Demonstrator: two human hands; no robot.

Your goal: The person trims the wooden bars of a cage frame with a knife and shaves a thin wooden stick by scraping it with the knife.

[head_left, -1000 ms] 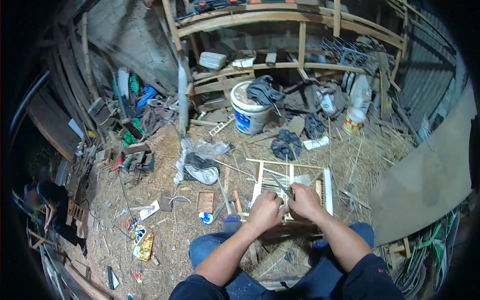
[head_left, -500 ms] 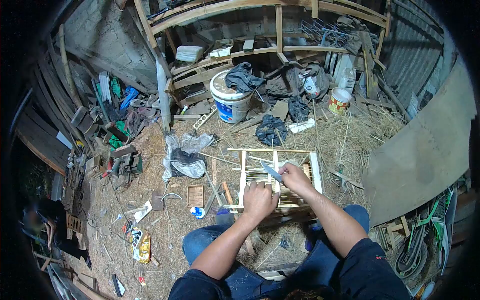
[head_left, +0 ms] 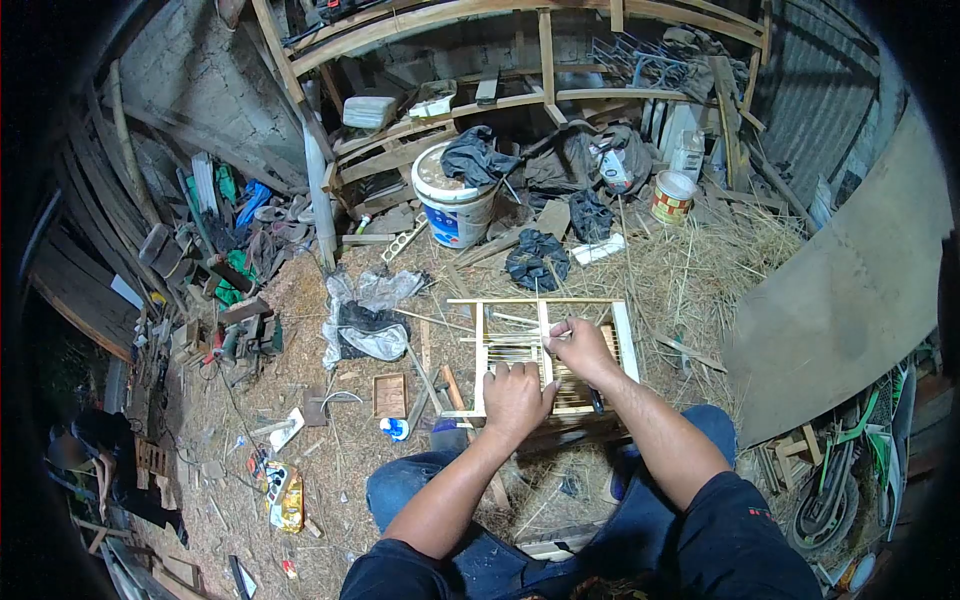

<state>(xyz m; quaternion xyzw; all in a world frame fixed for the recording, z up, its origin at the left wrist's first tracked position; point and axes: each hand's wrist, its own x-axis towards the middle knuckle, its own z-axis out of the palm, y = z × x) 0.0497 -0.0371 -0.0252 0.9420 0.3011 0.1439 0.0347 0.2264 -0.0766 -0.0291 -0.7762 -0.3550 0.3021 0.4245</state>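
Between my knees stands a slatted wooden cage [head_left: 624, 345], a frame of pale bars with thin rods across it. My left hand [head_left: 515, 400] is closed over its near side, left of the middle bar, with the fingers curled. My right hand [head_left: 583, 352] is at the middle bar [head_left: 544, 318], thumb and fingertips pinched together; whatever they hold is too small to make out. A dark handle-like piece [head_left: 597, 400] shows below the right hand, by the cage's near right part. The knife blade is not visible.
A hammer [head_left: 452, 385], a small wooden box [head_left: 390, 396] and a blue-and-white bottle [head_left: 395, 428] lie to the left. Beyond stand a large white bucket [head_left: 455, 215] and a smaller tub [head_left: 673, 196]. A motorbike [head_left: 835, 480] is at right; another person [head_left: 115, 460] is far left.
The knife blade that pointed out from my right hand is gone from view, and that hand has shifted slightly up and left to the middle bar. My left hand keeps its place on the cage.
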